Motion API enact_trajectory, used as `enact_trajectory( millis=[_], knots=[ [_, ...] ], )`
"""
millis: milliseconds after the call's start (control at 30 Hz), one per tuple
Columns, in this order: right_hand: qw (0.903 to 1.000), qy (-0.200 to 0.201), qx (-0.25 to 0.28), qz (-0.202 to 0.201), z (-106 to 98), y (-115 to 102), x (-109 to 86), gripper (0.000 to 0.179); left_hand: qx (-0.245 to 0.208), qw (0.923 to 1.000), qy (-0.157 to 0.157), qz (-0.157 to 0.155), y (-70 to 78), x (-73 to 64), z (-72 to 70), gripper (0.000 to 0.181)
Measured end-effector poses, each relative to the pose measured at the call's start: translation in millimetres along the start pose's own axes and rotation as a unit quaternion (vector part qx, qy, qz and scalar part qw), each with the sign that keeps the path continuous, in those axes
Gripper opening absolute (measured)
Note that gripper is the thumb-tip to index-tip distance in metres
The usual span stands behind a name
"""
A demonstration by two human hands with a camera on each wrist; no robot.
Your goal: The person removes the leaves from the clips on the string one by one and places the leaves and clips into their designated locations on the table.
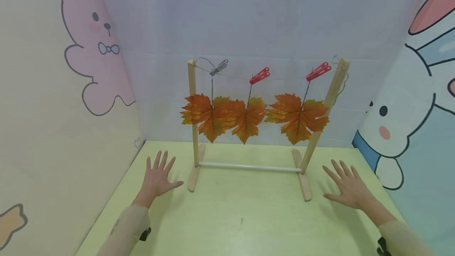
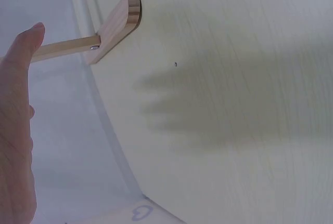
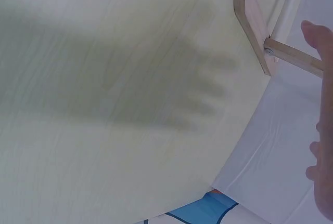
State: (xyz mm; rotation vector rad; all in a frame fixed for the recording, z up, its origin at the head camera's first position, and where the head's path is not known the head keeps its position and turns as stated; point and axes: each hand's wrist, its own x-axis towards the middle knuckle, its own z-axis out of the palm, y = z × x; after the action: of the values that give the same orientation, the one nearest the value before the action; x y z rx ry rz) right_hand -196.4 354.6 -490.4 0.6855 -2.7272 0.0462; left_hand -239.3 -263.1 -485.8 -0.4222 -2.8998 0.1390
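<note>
- Head view: the left hand (image 1: 158,179) and right hand (image 1: 350,189) are spread wide and released, grasping nothing, above the tabletop (image 1: 231,204).
- Between the hands and beyond them stands a rack (image 1: 314,141) with wooden posts and a white rod (image 1: 249,166). A thin string (image 1: 234,76) joins the post tops, and a left leaf (image 1: 209,115), middle leaf (image 1: 248,119) and right leaf (image 1: 299,117) hang by their stems from a grey clothespin (image 1: 219,67), a red clothespin (image 1: 259,76) and another red clothespin (image 1: 318,72).
- The leaves look light, thin and easily creased, so the stems seem the safest hold; the clothespins look stiff, best pinched at their free ends. The rack seems light, and steadiest if gripped by both posts.
- The left leaf covers part of the middle one; the knots are too small to make out.
- Left wrist view: the left hand is cut off, its thumb overlapping the near post; a wooden foot (image 2: 117,24) shows, but no leaf.
- Right wrist view: the right hand is likewise cropped, beside another foot (image 3: 252,21); its fingers are mostly hidden.
</note>
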Motion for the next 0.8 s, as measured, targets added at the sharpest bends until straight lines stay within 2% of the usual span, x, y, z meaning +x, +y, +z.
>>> enact_trajectory(
  millis=[167, 333, 500, 667, 800],
  knots=[
    [0.9989, -0.018, 0.038, -0.018, -9.4, -2.9, 6.4, 0.089, -0.02, 0.9997, 0.005, 0.012, -0.2, 5.3, -3.5, 0.089],
    [0.9975, -0.028, 0.061, -0.021, -19.7, -6.7, 17.5, 0.083, -0.054, 0.998, 0.024, 0.023, -0.6, 10.0, -12.6, 0.084],
    [0.9969, -0.048, 0.062, -0.011, -33.0, -12.1, 28.4, 0.077, -0.07, 0.9968, 0.027, 0.029, -1.1, 15.9, -23.5, 0.081],
    [0.9962, -0.055, 0.065, -0.019, -42.0, -20.2, 36.8, 0.07, -0.077, 0.9945, 0.057, 0.043, -1.2, 22.2, -32.1, 0.077],
    [0.9958, -0.057, 0.069, -0.017, -47.4, -24.4, 40.9, 0.07, -0.089, 0.9933, 0.059, 0.044, 1.7, 28.7, -38.8, 0.074]
  ],
)
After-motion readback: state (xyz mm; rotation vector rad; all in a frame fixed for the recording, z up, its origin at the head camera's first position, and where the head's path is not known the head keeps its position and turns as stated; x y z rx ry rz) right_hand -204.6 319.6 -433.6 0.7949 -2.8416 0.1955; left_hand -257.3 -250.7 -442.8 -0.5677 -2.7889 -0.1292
